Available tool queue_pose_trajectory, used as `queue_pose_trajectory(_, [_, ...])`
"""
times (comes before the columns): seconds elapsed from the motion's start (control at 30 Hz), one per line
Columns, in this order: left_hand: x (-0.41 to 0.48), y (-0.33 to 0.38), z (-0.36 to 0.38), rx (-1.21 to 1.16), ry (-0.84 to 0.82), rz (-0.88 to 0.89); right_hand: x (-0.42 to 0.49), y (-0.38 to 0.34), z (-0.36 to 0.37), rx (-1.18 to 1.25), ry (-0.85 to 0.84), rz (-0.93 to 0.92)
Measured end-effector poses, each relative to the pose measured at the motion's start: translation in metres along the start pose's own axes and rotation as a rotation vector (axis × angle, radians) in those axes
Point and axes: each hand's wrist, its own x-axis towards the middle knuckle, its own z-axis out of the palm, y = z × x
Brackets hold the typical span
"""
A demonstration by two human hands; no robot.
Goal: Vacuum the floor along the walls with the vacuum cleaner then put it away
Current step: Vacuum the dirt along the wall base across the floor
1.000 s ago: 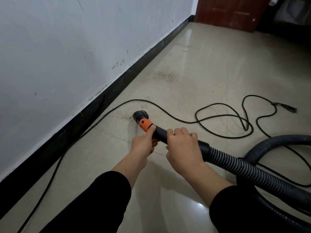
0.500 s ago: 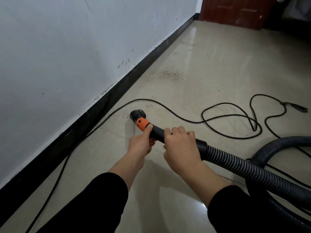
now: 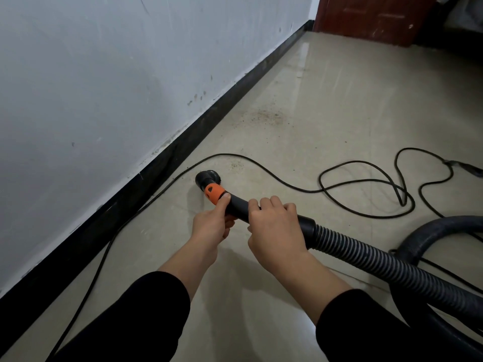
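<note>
Both hands are gripping the vacuum's black tube. The left hand is wrapping it from below, thumb lying on top against the orange collar. The right hand is curling over it just behind, fingers closed round. The round nozzle is sitting on the floor, near the skirting board but apart from it. The ribbed hose is running off lower right and looping back in a wide curve at the right edge.

In the way:
- The cord is lying along the foot of the skirting board, passing between it and the nozzle.
- It is arching round the nozzle's far side, then trailing right in loose overlapping loops.
- The plug is lying at the far right edge.
- Specks are lying just past the nozzle, beside the cord.
- A larger dusty patch is sitting farther along, near the skirting board.

Edges and room:
- The white wall, scuffed in places, is closing the left side.
- The skirting board is running straight to the far corner, meeting a reddish-brown door.
- Bare tile is stretching ahead between the skirting board and the cord loops.
- A dark shape is showing right of the door; I cannot tell what it is.
</note>
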Motion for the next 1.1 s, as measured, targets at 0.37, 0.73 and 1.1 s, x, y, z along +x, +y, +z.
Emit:
queue_pose_trajectory(0.37, [0.013, 0.002, -0.017, -0.017, 0.017, 0.012, 0.010, -0.015, 0.003, 0.012, 0.003, -0.033])
queue_pose_trajectory(0.73, [0.022, 0.005, -0.031, -0.034, 0.040, 0.028, 0.019, -0.028, 0.008, 0.016, 0.014, -0.063])
queue_pose_trajectory(1.1, [0.029, 0.005, -0.043, -0.050, 0.069, 0.051, 0.027, -0.038, 0.014, 0.034, 0.013, -0.097])
